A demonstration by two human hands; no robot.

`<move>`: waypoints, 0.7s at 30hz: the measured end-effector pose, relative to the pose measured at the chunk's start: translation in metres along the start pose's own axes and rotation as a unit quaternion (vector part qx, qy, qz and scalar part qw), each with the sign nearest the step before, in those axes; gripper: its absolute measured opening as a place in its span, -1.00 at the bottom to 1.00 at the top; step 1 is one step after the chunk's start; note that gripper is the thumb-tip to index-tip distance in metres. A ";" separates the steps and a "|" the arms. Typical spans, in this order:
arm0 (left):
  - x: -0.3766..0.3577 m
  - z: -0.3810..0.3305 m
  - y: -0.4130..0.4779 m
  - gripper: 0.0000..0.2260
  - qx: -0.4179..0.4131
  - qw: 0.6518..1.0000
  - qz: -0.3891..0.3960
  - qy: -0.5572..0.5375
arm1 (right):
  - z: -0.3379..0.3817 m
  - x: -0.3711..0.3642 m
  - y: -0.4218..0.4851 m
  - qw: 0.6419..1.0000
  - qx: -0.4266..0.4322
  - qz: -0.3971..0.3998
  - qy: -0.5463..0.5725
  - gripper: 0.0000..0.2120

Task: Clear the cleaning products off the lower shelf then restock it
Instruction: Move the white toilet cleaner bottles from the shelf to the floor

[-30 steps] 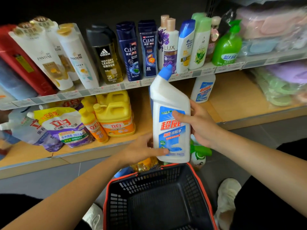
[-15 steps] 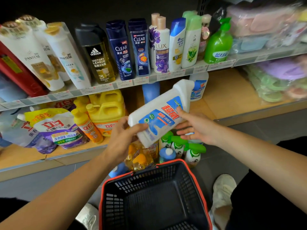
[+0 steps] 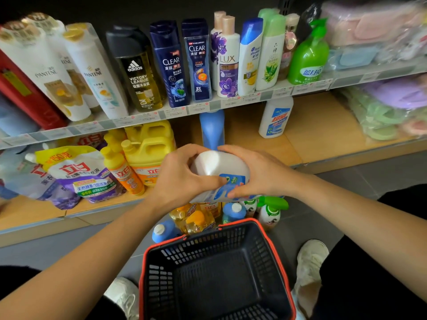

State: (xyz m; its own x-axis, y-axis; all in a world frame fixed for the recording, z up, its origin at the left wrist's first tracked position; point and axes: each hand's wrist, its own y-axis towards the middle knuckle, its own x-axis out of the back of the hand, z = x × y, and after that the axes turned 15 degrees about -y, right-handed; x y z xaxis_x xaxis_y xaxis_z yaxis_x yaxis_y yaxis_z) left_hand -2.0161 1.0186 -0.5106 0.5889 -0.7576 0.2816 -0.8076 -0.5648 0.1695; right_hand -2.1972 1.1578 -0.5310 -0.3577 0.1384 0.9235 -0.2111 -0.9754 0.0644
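The white cleaner bottle (image 3: pixel 219 168) lies tipped over, base toward us, in the air just in front of the lower shelf (image 3: pixel 323 137); its neck and cap are hidden behind the hands. The left hand (image 3: pixel 182 181) curls round one side, the right hand (image 3: pixel 261 174) wraps the other, fingertips on the label. Behind them a blue bottle (image 3: pixel 212 128) stands on the shelf, its top cut off by the upper shelf's edge. A second white bottle (image 3: pixel 276 117) stands further right, with yellow jugs (image 3: pixel 150 148) and pouches (image 3: pixel 78 179) to the left. Floor bottles (image 3: pixel 198 218) are half hidden beyond the black basket (image 3: pixel 275 248)
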 end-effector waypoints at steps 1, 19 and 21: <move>-0.002 -0.003 -0.002 -0.50 -0.005 1.000 0.017 0.008 | 0.000 -0.001 -0.001 0.999 -0.001 0.019 0.047 -0.22; -0.006 -0.001 0.001 -0.66 0.118 0.976 -0.013 -0.183 | 0.011 -0.017 -0.009 0.996 -0.022 -0.070 0.047 -0.33; -0.004 -0.001 0.001 -0.72 0.116 0.976 -0.004 -0.187 | 0.011 -0.018 -0.008 0.995 -0.030 -0.073 0.057 -0.31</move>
State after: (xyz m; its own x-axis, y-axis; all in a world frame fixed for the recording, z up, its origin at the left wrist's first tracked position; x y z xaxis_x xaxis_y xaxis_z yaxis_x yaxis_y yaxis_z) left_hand -2.0193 1.0218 -0.5108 0.5993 -0.7954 -0.0908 -0.8005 -0.5964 -0.0593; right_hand -2.1792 1.1613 -0.5435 -0.4194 0.2998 0.8569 -0.3204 -0.9320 0.1693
